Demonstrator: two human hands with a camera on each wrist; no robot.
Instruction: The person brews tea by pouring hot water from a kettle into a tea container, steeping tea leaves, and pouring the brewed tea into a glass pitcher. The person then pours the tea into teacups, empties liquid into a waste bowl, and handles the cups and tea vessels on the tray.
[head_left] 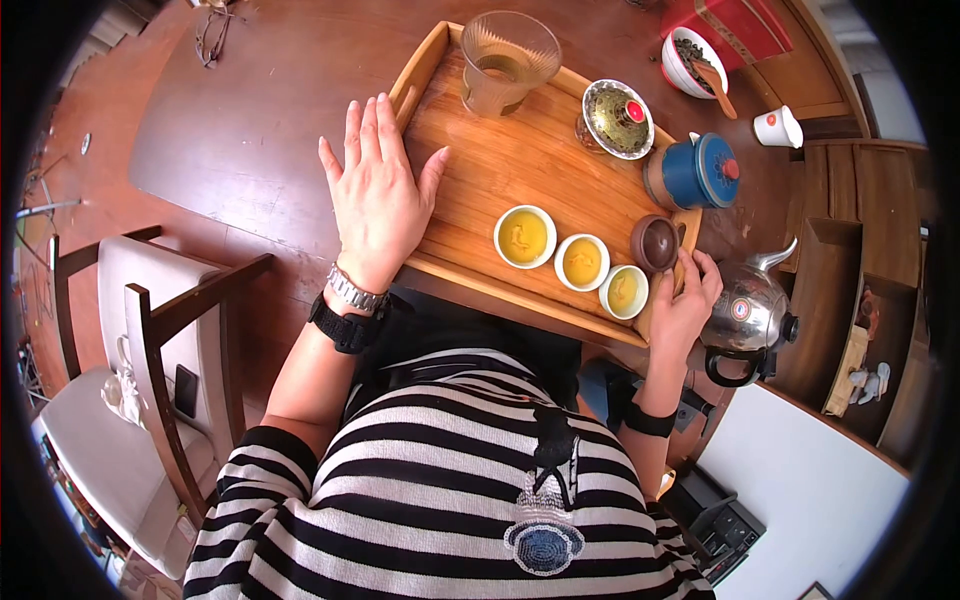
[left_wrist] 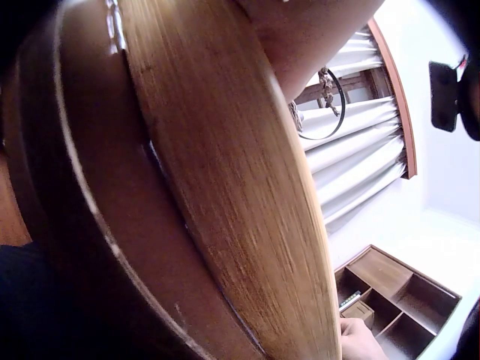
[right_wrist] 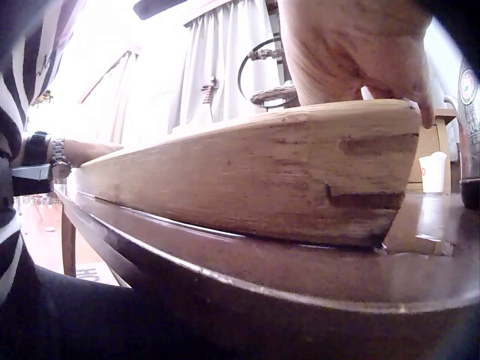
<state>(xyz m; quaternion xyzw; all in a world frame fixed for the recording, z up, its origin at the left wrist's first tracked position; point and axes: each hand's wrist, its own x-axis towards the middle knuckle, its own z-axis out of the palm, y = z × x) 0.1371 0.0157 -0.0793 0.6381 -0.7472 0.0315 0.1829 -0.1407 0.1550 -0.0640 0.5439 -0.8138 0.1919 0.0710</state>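
Note:
A wooden tray (head_left: 500, 165) lies on the dark table and carries the tea things. My left hand (head_left: 378, 205) lies over its left end, fingers straight and pointing away from me. At the right end my right hand (head_left: 683, 305) grips the tray wall, thumb on the inside and fingers bent over the edge. Beside that thumb stand three white cups of yellow tea, the closest being the small cup (head_left: 623, 292), and a brown clay cup (head_left: 654, 243). The right wrist view shows the palm above the tray's corner (right_wrist: 360, 157); most fingers are hidden there.
A ribbed glass pitcher (head_left: 507, 65) and a lidded gaiwan (head_left: 617, 120) stand towards the tray's far side. Beyond the right end are a blue canister (head_left: 700, 170), a steel kettle (head_left: 745, 310), a paper cup (head_left: 778, 127) and a bowl of tea leaves (head_left: 690, 60). A chair (head_left: 150, 380) stands left.

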